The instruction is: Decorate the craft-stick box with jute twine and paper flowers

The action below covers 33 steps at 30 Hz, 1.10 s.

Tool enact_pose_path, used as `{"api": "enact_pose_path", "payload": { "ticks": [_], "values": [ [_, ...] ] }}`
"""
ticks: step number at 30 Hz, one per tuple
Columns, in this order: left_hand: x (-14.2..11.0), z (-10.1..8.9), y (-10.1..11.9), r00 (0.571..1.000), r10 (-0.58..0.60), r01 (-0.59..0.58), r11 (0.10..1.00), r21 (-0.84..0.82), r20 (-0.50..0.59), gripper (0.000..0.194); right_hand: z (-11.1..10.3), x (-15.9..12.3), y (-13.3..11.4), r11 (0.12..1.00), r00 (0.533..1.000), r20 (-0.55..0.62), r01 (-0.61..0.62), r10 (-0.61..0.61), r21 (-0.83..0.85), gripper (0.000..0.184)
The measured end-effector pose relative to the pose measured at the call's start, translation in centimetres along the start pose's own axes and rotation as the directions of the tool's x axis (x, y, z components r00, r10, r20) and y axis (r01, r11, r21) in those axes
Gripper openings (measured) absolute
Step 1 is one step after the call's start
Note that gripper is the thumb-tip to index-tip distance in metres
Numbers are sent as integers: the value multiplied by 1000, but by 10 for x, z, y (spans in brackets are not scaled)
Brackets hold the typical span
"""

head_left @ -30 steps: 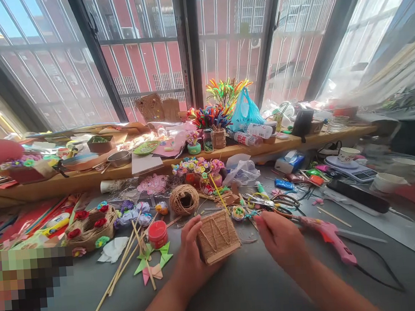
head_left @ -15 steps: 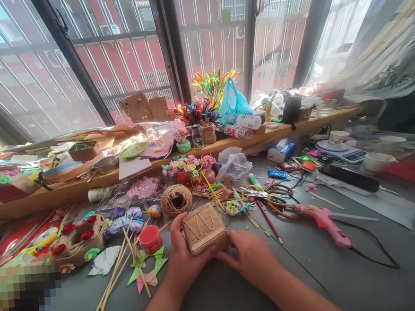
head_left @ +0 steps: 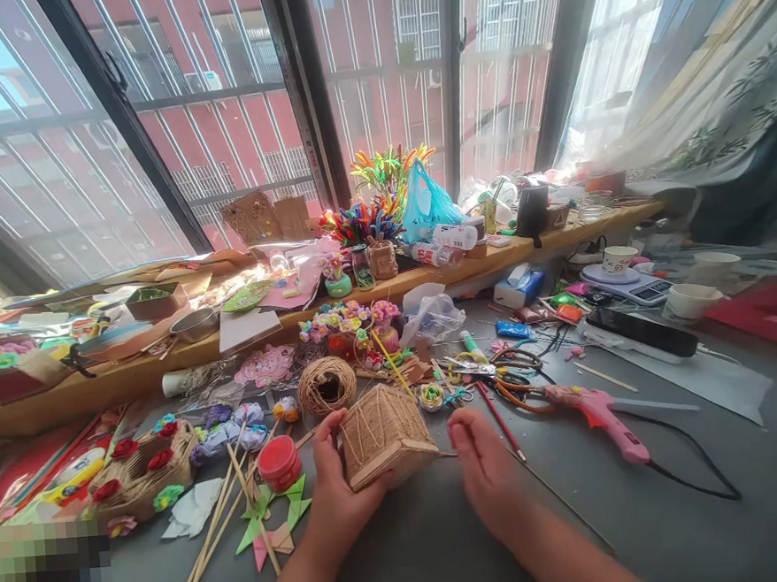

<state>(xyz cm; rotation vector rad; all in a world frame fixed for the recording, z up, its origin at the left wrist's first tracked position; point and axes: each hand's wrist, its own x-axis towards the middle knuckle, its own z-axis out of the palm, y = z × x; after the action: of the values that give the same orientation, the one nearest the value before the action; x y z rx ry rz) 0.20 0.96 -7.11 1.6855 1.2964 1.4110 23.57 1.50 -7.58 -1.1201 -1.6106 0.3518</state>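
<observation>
My left hand point(head_left: 346, 489) is closed around a small box wrapped in jute twine point(head_left: 381, 429), its thumb along the left side and its fingers underneath. Twine runs in a zigzag over one face, and a pale flat wooden strip edges the near side. Just right of the box, my right hand point(head_left: 484, 466) is partly blurred, its fingers pressed together. A thin strand of twine point(head_left: 449, 453) runs from the box to those fingers. Behind the box lies a ball of twine point(head_left: 327, 386). A red-lidded tub point(head_left: 279, 463) stands left of my left hand.
A pink glue gun point(head_left: 603, 413) with a black cord lies at right, near scissors point(head_left: 517, 366) and a red pencil point(head_left: 500, 421). Wooden sticks point(head_left: 209, 534) and folded paper point(head_left: 275, 521) lie at left. A cluttered wooden ledge point(head_left: 420, 275) runs along the window.
My right hand has come off the box and moved right, with a strand stretched between. The box has tilted in my left hand, showing more of its right end.
</observation>
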Motion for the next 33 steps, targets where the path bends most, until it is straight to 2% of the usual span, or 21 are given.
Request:
{"api": "enact_pose_path", "payload": {
  "ticks": [2,5,8,11,16,20,22,24,27,31,33],
  "values": [
    [-1,1,3,999,10,-9,1000,-2,34,92,4,6,-11,981,976,135,179,-169,-69,42],
    [-2,3,9,999,12,-11,1000,-22,52,95,7,20,-18,870,871,280,461,-404,-178,57],
    [-3,6,11,999,12,-11,1000,-27,49,93,5,34,-16,770,767,344,617,-541,-164,60],
    [-4,7,5,999,8,-7,1000,-16,42,92,1,42,-13,712,707,369,686,-603,-150,62],
    [-5,4,-11,999,-7,6,1000,21,41,96,-6,60,-16,630,637,400,758,-659,-170,62],
    [-2,0,-22,997,-33,34,999,-15,68,103,-10,74,-19,512,494,479,853,-726,-102,53],
    [-1,-1,-25,996,-22,22,1000,3,85,104,-13,73,-17,490,457,510,868,-728,-79,47],
    [1,-3,-25,994,29,-35,997,62,107,104,-17,66,-14,515,485,510,852,-710,-92,44],
    [3,-5,-18,982,85,-109,984,143,166,103,-23,51,-7,599,580,441,793,-685,-113,45],
    [5,-7,-11,982,14,-45,986,161,188,96,-32,35,-1,714,703,299,694,-645,-90,46],
    [5,-8,-11,984,-9,-19,988,152,180,95,-41,23,-1,798,785,251,598,-566,-74,46]
  ]
}}
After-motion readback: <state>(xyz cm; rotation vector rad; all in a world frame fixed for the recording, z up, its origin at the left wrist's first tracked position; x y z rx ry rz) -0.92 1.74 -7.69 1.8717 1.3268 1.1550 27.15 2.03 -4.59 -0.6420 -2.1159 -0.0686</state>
